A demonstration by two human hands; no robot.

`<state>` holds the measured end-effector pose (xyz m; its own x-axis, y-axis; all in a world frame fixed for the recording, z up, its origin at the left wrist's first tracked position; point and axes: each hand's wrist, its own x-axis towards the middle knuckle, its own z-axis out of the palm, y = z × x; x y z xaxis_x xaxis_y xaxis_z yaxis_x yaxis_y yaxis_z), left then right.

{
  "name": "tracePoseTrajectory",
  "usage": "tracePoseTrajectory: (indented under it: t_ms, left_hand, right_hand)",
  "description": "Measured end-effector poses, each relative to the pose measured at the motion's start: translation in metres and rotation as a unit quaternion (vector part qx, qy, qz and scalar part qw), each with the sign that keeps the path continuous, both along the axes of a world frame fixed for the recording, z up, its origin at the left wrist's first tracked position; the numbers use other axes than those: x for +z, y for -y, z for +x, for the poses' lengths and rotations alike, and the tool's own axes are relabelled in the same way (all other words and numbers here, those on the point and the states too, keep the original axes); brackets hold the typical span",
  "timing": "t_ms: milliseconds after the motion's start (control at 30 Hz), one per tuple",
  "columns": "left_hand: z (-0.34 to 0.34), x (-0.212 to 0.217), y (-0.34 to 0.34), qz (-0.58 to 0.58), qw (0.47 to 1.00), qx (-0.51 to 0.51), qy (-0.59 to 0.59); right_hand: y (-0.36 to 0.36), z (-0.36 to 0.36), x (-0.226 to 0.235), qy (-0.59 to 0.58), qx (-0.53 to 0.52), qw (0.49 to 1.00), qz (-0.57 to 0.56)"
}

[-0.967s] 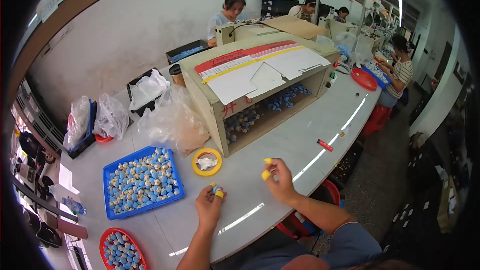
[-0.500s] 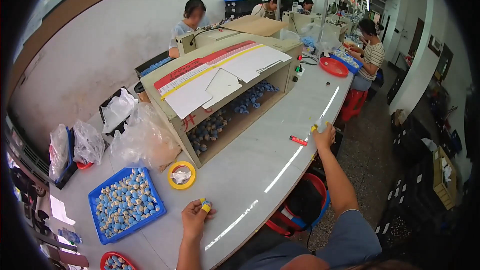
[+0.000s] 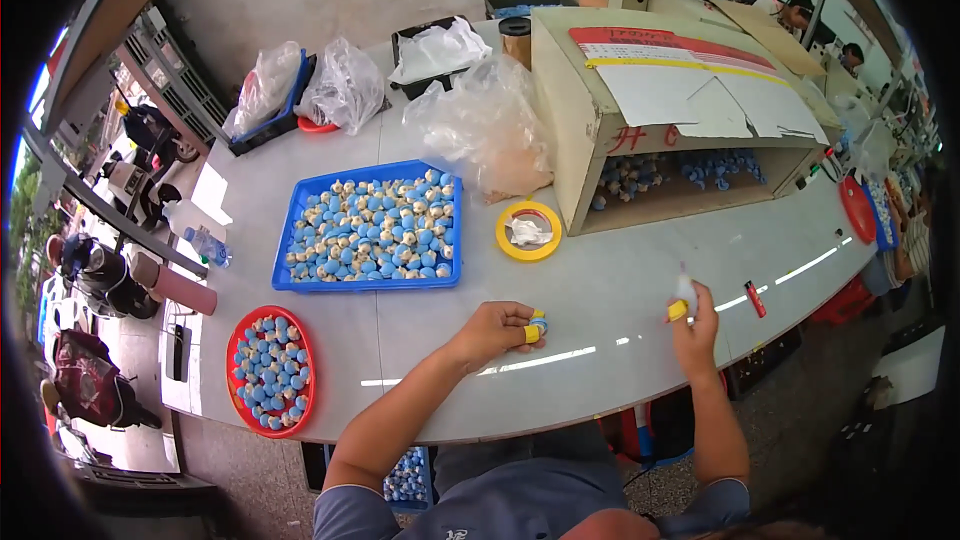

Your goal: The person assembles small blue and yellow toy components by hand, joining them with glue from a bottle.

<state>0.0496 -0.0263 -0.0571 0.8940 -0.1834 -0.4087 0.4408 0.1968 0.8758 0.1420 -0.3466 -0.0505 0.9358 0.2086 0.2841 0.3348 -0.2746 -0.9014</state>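
My left hand (image 3: 497,332) is closed over the table, with yellow tape wrapped on its fingertips. Between finger and thumb it pinches a small blue-and-white piece (image 3: 540,321), mostly hidden by the fingers. To its right, my right hand (image 3: 697,328), also with yellow tape on a finger, grips a small translucent white squeeze bottle (image 3: 686,291) with a thin nozzle pointing up. A red lighter-like stick (image 3: 754,299) lies just right of that hand. Left of my hands, a blue tray (image 3: 455,283) and a round red tray (image 3: 233,377) hold many small blue-and-cream pieces.
A roll of yellow tape (image 3: 507,243) lies beyond my left hand. Behind it are a crumpled plastic bag (image 3: 480,120) and a beige open-fronted box (image 3: 567,130) with blue pieces inside. A pink cup (image 3: 186,291) stands at the left edge. Co-workers sit farther back.
The view has swung left, bringing the round red tray fully in. My right hand now holds the squeeze bottle upright, away from the red stick, and the hands are closer together.
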Motion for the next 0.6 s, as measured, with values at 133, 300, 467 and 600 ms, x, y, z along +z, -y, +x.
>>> tracePoseTrajectory:
  t_ms: [133, 300, 467, 600]
  left_hand:
    - [-0.004, 0.001, -0.005, -0.057, 0.997, 0.043, -0.010]
    - [-0.007, 0.001, -0.010, -0.088, 0.995, 0.051, -0.010]
    - [-0.009, -0.006, -0.015, -0.084, 0.996, 0.030, -0.006]
    - [-0.007, -0.002, -0.015, -0.078, 0.996, 0.035, -0.024]
  right_hand:
    - [-0.078, -0.022, 0.012, -0.091, 0.158, 0.982, 0.052]
    - [-0.123, -0.013, 0.035, -0.125, 0.232, 0.959, 0.102]
    - [-0.141, -0.005, 0.023, -0.161, 0.227, 0.945, 0.173]
    - [-0.137, -0.006, 0.007, -0.143, 0.217, 0.949, 0.176]
